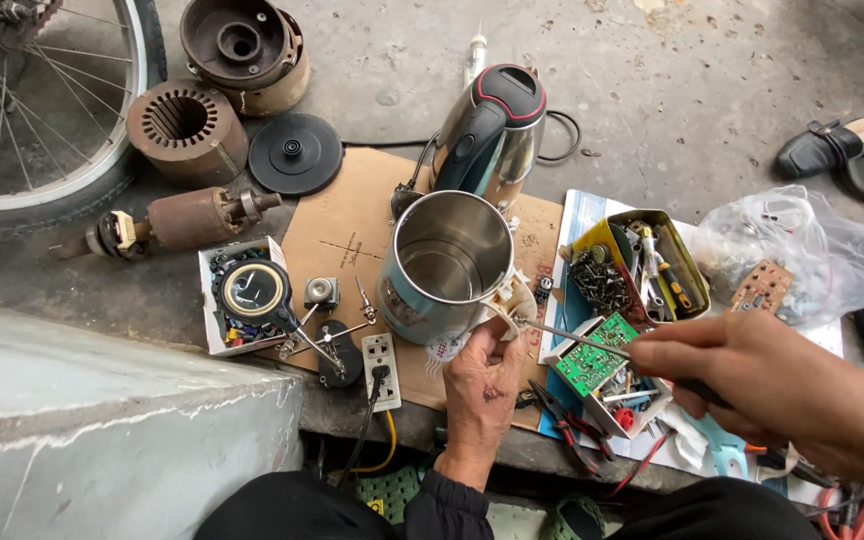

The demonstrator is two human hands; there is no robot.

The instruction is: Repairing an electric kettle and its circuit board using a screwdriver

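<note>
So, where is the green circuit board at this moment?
In the head view, the green circuit board lies right of centre, in an open box just under the screwdriver shaft, between the steel kettle body and the right hand.

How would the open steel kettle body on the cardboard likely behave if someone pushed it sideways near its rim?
The steel kettle body looks hollow and thin-walled, so it is probably light for its size. It stands tall on a fairly narrow base, so a push near the rim might tip it rather than slide it. The left hand steadies its lower edge, and the polished wall looks slippery.
</note>
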